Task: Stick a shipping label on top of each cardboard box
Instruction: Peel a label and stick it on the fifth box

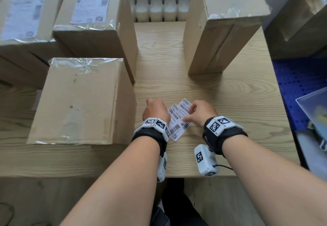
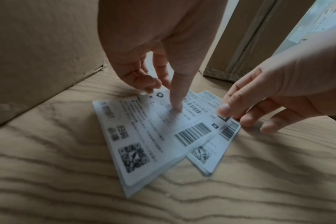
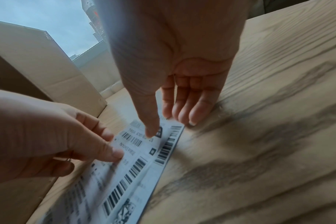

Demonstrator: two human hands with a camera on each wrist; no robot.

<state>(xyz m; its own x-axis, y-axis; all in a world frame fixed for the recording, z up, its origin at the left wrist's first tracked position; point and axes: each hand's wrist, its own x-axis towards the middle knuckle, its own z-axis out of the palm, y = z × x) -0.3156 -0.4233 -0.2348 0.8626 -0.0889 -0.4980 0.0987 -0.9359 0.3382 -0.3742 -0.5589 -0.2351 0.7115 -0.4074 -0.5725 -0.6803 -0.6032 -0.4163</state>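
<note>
A fanned stack of white shipping labels (image 1: pixel 177 121) (image 2: pixel 144 136) (image 3: pixel 128 174) lies on the wooden table (image 1: pixel 230 101) between my hands. My left hand (image 1: pixel 155 109) (image 2: pixel 163 94) presses its straight index finger down on the top label. My right hand (image 1: pixel 190 114) (image 3: pixel 161 124) pinches the right edge of a label, thumb on top. Beside my left hand stands a bare-topped cardboard box (image 1: pixel 79 100). Two boxes behind it (image 1: pixel 93 13) (image 1: pixel 23 13) carry labels under clear tape. A tall box (image 1: pixel 221 22) stands at the right.
Another cardboard box (image 1: pixel 300 13) sits at the far right above a blue perforated crate (image 1: pixel 297 87). White bottles (image 1: pixel 157 9) line the table's back edge. Bare tabletop runs between the left boxes and the tall box.
</note>
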